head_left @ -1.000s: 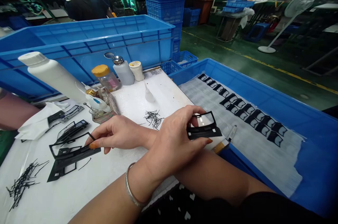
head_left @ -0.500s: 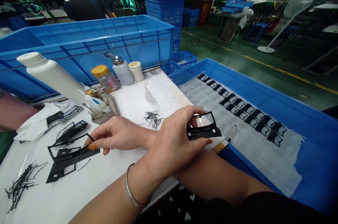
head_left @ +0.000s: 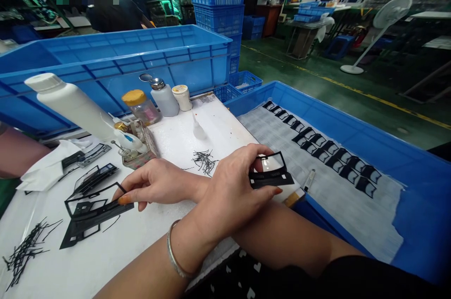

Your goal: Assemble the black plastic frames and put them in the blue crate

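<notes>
My arms are crossed, the left one with a silver bangle lying over the right. On the right side, my left hand grips a small black frame with a clear window between thumb and fingers, near the table's edge. Over on the left, my right hand pinches the edge of another black frame between thumb and fingertips. That frame is tilted above similar black pieces on the white table. More black frames lie in a pile just behind.
Thin black strips lie in two heaps. A white bottle, a yellow-lidded jar, a pump bottle and a small dropper bottle stand behind. To the right, a blue crate holds rows of black pieces and a marker.
The view has shifted slightly. Both hands keep their hold on the black frames, with almost no movement.
</notes>
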Demonstrator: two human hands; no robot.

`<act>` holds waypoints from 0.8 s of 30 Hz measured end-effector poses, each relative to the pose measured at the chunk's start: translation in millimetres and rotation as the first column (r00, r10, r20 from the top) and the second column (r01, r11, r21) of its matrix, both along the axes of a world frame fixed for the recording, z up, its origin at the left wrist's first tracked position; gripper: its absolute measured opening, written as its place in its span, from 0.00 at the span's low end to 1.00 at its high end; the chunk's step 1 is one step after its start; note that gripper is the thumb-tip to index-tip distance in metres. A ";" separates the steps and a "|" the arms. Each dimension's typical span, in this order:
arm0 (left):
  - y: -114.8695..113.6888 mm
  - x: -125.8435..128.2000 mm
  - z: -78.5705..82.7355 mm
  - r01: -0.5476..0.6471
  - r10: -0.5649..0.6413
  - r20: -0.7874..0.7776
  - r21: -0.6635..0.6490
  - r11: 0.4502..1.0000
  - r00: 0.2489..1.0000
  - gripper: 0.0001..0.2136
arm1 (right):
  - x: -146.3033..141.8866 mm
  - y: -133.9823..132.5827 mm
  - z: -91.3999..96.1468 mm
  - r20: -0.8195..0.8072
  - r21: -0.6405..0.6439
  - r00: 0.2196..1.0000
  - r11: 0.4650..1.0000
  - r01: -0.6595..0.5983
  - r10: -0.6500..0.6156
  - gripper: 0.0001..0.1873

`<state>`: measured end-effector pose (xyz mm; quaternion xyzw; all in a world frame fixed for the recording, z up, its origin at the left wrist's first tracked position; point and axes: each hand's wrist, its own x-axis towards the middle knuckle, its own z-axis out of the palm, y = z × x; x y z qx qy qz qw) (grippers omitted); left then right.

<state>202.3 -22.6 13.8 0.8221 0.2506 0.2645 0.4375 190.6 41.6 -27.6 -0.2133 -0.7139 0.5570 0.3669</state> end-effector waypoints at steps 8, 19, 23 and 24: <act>-0.4 0.1 -0.9 0.002 -0.002 0.014 0.011 1.000 1.000 0.23 | 1.5 -2.3 3.8 -0.003 -0.042 1.000 0.999 0.005 -0.005 0.04; -0.5 -0.2 -1.1 0.007 -0.007 0.006 0.022 1.000 1.000 0.22 | 1.8 -0.5 1.3 0.025 0.028 1.000 1.000 0.003 -0.003 0.06; -0.5 0.0 -2.3 -0.006 0.005 0.015 0.043 0.999 1.000 0.19 | 2.6 -1.6 3.6 0.033 0.011 0.999 1.000 0.005 -0.006 0.05; -0.5 0.2 -2.4 -0.007 0.006 0.017 0.046 0.999 1.000 0.18 | 2.6 -1.6 3.6 0.033 0.012 0.999 1.000 0.005 -0.005 0.05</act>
